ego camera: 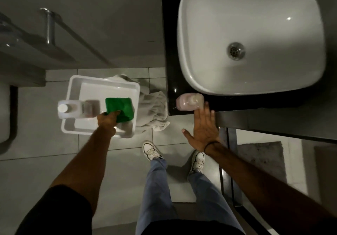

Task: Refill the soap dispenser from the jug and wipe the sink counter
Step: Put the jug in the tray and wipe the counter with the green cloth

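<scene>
A green cloth (121, 109) lies in a white plastic tray (102, 81) on the floor, and my left hand (107, 119) grips its near edge. The capped translucent jug (73, 109) stands at the tray's left side. A pinkish soap dispenser (189, 101) sits on the black sink counter (170, 52) at its front left corner. My right hand (203, 125) hovers flat with fingers spread just in front of the dispenser, its fingertips at the counter edge. The white basin (200, 34) fills most of the counter.
A crumpled pale towel (155, 107) lies on the tiled floor between the tray and the counter. My two white shoes (151, 151) stand below it. A metal rail (49, 26) and grey fixture are at the left. A dark frame (226, 161) runs under the counter.
</scene>
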`<action>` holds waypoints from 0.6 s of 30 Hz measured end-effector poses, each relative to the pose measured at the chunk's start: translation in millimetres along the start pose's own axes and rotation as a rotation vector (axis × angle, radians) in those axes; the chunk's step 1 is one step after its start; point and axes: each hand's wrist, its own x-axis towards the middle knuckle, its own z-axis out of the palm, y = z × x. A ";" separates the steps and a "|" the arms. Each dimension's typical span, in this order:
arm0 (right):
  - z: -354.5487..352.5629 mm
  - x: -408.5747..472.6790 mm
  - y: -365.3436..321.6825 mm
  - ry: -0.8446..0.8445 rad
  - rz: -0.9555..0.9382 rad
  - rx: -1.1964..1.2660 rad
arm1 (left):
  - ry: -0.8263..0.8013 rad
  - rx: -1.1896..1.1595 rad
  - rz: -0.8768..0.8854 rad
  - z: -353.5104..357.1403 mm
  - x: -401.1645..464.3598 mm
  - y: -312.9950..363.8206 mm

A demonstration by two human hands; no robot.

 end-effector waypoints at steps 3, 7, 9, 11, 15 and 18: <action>-8.4 -2.5 0.7 -0.026 -0.032 0.044 | -0.017 -0.096 0.089 -2.3 -33.5 -5.3; -27.4 -9.4 9.3 -0.060 -0.107 0.095 | 0.069 -0.146 0.204 -0.3 -103.6 -19.2; -37.2 -16.3 20.0 -0.055 -0.168 0.140 | 0.110 -0.152 0.271 5.5 -146.9 -31.4; -44.6 -27.6 31.8 -0.013 -0.196 0.250 | 0.156 -0.125 0.371 18.1 -192.6 -45.7; -62.9 -55.5 55.1 -0.095 -0.083 0.853 | 0.226 0.014 0.472 67.2 -274.5 -80.5; -80.9 -68.6 74.3 -0.390 0.118 1.358 | 0.169 0.174 0.585 115.7 -324.0 -102.7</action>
